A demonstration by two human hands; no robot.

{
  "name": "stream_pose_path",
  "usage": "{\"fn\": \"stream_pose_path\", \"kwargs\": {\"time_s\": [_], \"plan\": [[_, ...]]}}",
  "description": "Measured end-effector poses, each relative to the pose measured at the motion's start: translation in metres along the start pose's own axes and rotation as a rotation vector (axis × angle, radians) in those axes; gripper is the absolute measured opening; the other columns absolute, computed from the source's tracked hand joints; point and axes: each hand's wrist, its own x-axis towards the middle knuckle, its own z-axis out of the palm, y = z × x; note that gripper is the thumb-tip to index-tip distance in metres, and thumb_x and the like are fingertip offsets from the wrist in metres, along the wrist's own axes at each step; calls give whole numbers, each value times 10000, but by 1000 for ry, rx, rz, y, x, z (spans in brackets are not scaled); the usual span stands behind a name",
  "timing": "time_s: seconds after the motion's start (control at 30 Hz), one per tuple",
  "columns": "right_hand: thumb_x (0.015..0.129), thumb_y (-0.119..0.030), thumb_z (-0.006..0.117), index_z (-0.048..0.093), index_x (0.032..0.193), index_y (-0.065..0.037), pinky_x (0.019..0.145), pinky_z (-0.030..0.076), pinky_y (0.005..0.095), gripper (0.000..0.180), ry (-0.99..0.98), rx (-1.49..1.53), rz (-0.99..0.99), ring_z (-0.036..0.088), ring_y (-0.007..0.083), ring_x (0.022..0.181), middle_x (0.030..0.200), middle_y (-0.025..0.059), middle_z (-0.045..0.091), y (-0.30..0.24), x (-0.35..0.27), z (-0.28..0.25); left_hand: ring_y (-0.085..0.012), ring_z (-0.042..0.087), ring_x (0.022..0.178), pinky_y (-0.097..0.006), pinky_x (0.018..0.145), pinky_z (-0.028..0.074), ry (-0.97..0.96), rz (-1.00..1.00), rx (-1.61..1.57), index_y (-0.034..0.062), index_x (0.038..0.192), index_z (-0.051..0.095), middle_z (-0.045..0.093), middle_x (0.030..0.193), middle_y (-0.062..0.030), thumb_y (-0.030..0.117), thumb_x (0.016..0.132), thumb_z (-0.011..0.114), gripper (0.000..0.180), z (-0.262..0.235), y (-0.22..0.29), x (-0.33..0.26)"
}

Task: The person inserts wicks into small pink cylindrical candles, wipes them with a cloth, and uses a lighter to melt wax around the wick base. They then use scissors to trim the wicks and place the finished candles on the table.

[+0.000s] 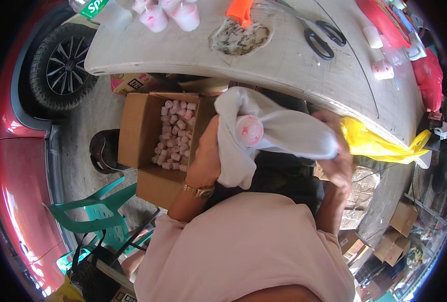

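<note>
in the head view, the left hand [206,156] and right hand [337,161] both grip a white cloth [279,133] wrapped around a pink candle [249,130], held above an open cardboard box [138,131] of similar candles, below the table [284,60].

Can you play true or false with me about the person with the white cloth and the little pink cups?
1. Both hands hold a white cloth with a small pink cup in it. True: the left hand and the right hand grip it from either side.
2. The cardboard box on the ground is empty. False: it holds many small pink cups.
3. Black scissors lie on the white table. True.
4. The plastic chair beside the box is yellow. False: it is green.
5. The left wrist bears a gold-coloured watch. True.
6. A blue bag hangs by the table's edge. False: the bag there is yellow.
</note>
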Motion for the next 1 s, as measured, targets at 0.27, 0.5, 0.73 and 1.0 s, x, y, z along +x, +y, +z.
{"fn": "stream_pose_path", "kwargs": {"time_s": [0.27,0.5,0.73,1.0], "plan": [[609,-112,826,626,868,-99,715,539,338,327,-9,-300,-341,636,327,917,1158,174,548,-28,10,60,-137,589,951,-283,842,484,-28,161,414,16,1294,474,607,1098,-57,295,1016,352,412,45,-13,3],[661,-57,778,620,895,-51,655,521,306,283,184,-149,-359,621,289,761,929,138,615,-20,27,73,-210,610,855,-296,790,480,-74,547,1023,-25,1070,569,650,955,-115,208,955,454,284,30,-17,11],[752,-94,743,576,969,19,635,485,265,297,432,-146,-3,594,155,658,745,110,625,-4,19,70,-237,607,1022,-325,909,478,-150,654,1191,2,1285,501,579,1222,-146,178,912,550,415,12,-32,5],[675,-228,842,574,754,3,615,495,306,363,119,-143,-407,599,207,707,1069,128,515,-24,21,67,-150,599,1008,-294,872,499,0,173,648,44,1224,542,605,1130,-80,263,1017,358,353,20,-32,15]]}}
